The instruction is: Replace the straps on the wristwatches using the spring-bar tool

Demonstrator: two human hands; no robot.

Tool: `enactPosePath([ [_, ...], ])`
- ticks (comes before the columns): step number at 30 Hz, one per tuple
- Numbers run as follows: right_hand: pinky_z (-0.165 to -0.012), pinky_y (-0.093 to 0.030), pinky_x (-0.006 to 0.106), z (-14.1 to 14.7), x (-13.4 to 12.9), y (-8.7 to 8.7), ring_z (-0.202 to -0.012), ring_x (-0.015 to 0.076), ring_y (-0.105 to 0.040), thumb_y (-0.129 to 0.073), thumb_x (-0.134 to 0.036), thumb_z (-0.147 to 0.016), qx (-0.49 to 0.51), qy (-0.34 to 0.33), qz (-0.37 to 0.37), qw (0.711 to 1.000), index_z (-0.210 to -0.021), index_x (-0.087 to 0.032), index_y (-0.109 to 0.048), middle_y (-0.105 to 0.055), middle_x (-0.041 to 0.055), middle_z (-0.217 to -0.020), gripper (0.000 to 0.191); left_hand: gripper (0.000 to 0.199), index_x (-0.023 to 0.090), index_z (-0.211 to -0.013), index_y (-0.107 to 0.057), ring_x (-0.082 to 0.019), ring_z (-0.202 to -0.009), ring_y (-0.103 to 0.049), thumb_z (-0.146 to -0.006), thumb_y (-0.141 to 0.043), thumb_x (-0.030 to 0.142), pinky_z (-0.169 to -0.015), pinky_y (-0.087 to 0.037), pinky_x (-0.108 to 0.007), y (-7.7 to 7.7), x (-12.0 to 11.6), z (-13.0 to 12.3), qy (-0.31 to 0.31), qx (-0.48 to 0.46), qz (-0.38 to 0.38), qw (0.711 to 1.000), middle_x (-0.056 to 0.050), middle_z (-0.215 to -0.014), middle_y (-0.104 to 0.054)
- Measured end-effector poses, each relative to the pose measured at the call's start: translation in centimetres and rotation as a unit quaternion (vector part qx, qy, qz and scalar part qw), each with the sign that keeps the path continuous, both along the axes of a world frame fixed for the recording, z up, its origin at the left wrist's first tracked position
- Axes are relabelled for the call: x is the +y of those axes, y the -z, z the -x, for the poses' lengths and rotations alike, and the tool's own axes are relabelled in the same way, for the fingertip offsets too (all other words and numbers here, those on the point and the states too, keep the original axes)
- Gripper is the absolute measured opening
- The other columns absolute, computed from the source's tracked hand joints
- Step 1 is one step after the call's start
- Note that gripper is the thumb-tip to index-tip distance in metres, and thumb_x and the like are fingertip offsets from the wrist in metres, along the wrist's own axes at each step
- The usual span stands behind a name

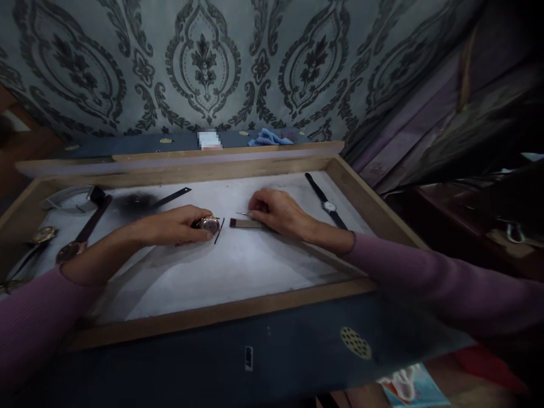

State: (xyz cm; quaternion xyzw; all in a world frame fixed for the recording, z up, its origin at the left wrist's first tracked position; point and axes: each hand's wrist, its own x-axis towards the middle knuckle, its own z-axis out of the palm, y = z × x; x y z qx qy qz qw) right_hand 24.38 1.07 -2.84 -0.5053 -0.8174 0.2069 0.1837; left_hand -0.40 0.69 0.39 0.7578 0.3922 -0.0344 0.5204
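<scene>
I have the left hand (181,225) closed around a gold watch (209,225), the grip clamped on its round case with thumb and fingers, the dial turned up towards me. The watch is near the middle of a wooden-framed tray (229,311), over its white floor. Just beside the case, on the right, I make out a thin dark strip (220,231) set at a slant.

The right hand (278,211) has its fingertips pinched together on a slim silver piece (242,213) that points left; from here I can't tell what kind of tool it is. Below those fingers lies a brown strap (246,224), its right end hidden by the hand, and I can't tell whether the 2 touch.

Further right I see a white-dialled watch (328,207) on a black strap, lying flat. Over on the left are a brown-strapped watch (71,251) and a gold-cased watch (46,233), with a dark flat blade (172,197) behind the left hand. Beyond the tray's far edge sits a crumpled blue cloth (270,137).
</scene>
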Motion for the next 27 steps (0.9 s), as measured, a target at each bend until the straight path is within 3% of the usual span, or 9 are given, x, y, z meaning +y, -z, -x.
enactPosePath([
  [3, -0.060, -0.034, 0.024, 0.0, 0.4, -0.1, -0.064, 0.0128, -0.048, -0.061, -0.013, -0.079, -0.043, -0.026, 0.009, 0.999, -0.075, -0.016, -0.058, -0.057, 0.0018, -0.072, 0.006, 0.018, 0.018, -0.082, -0.049, -0.008, -0.046, -0.033, -0.083, -0.054, 0.034, -0.042, -0.026, -0.021, 0.0, 0.0, 0.0, 0.003, -0.004, -0.009, 1.000, 0.007, -0.054, -0.037],
  [8, -0.066, -0.037, 0.027, -0.1, 0.2, 0.3, -0.071, 0.0166, -0.051, -0.051, -0.015, -0.085, -0.076, -0.075, -0.049, 0.993, -0.076, -0.017, -0.053, -0.058, 0.0056, -0.080, 0.009, 0.013, 0.018, -0.079, -0.047, -0.009, -0.054, -0.038, -0.081, -0.051, 0.029, -0.049, -0.030, -0.021, 0.3, 0.0, -0.1, 0.017, -0.028, -0.040, 0.999, 0.005, -0.063, -0.042],
  [14, -0.057, -0.035, 0.027, -0.3, 0.7, 0.5, -0.059, 0.0166, -0.050, -0.045, -0.020, -0.087, -0.046, -0.013, -0.048, 0.998, -0.083, -0.018, -0.051, -0.058, 0.0036, -0.071, 0.008, 0.013, 0.018, -0.072, -0.043, -0.011, -0.064, -0.039, -0.077, -0.052, 0.025, -0.057, -0.031, -0.023, 0.3, -0.2, -0.1, 0.031, -0.027, -0.110, 0.993, 0.004, -0.067, -0.042],
  [17, -0.057, -0.036, 0.026, 0.2, 1.2, -0.4, -0.059, 0.0163, -0.053, -0.046, -0.019, -0.086, -0.031, -0.024, -0.059, 0.997, -0.095, -0.017, -0.054, -0.060, 0.0024, -0.070, 0.012, 0.011, 0.018, -0.072, -0.044, -0.011, -0.064, -0.040, -0.077, -0.052, 0.023, -0.057, -0.031, -0.023, -0.1, -0.4, -0.2, 0.034, -0.018, -0.111, 0.993, 0.004, -0.068, -0.043],
  [20, -0.061, -0.039, 0.026, 2.1, 2.4, -1.7, -0.062, 0.0163, -0.056, -0.047, -0.016, -0.086, -0.054, -0.105, -0.076, 0.990, -0.108, -0.016, -0.057, -0.064, 0.0025, -0.074, 0.025, 0.010, 0.018, -0.073, -0.045, -0.011, -0.064, -0.042, -0.077, -0.053, 0.021, -0.057, -0.032, -0.023, -0.3, -0.6, -0.3, 0.036, -0.004, -0.126, 0.991, 0.003, -0.069, -0.045],
  [23, -0.068, -0.042, 0.028, 5.9, 4.3, -2.5, -0.074, 0.0181, -0.061, -0.048, -0.013, -0.087, -0.096, -0.188, -0.085, 0.974, -0.106, -0.015, -0.062, -0.069, 0.0067, -0.084, 0.024, 0.012, 0.019, -0.073, -0.044, -0.011, -0.063, -0.043, -0.078, -0.055, 0.021, -0.058, -0.032, -0.025, -0.3, -0.7, -0.3, 0.046, 0.013, -0.161, 0.986, 0.003, -0.069, -0.045],
  [27, -0.081, -0.042, 0.032, 11.7, 6.7, -2.1, -0.097, 0.0234, -0.061, -0.051, -0.014, -0.088, -0.120, -0.242, -0.109, 0.957, -0.113, -0.014, -0.062, -0.068, 0.0119, -0.107, 0.027, 0.012, 0.019, -0.076, -0.045, -0.013, -0.066, -0.047, -0.080, -0.056, 0.021, -0.060, -0.034, -0.026, -0.1, -0.7, -0.2, 0.060, 0.029, -0.183, 0.981, 0.001, -0.073, -0.051],
])
